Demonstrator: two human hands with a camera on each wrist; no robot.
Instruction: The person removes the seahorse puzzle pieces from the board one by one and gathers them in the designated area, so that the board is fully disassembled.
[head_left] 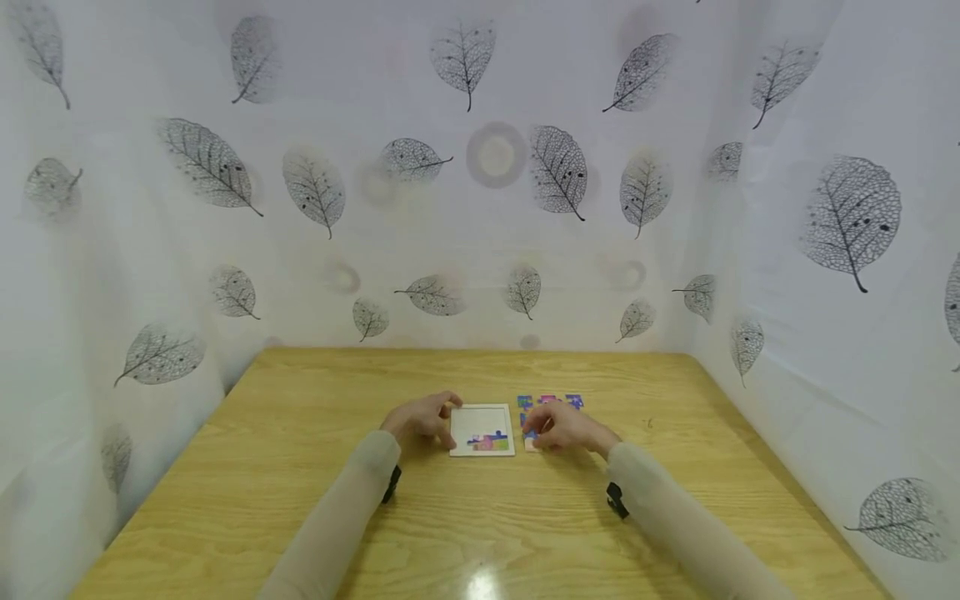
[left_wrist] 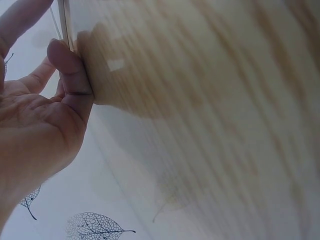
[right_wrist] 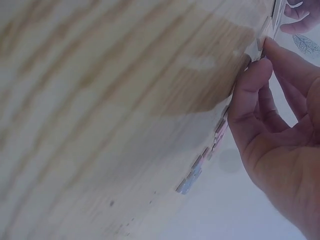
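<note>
A square white puzzle tray (head_left: 480,407) lies on the table in the head view, with several joined colourful puzzle pieces (head_left: 491,442) along its lower right inside. My left hand (head_left: 422,419) touches the tray's left side, thumb low and index finger near the upper corner. In the left wrist view the left thumb (left_wrist: 70,67) rests against the tray's edge. To the tray's right, my right hand (head_left: 564,427) has thumb and curled index finger at a small puzzle piece (head_left: 530,445), pinching it at table level. The hand partly hides the pieces beneath it.
Loose puzzle pieces (head_left: 548,399) lie in rows right of the tray, some behind the right hand. The wooden table (head_left: 300,500) meets a white curtain (head_left: 480,250) with leaf prints at the back and both sides.
</note>
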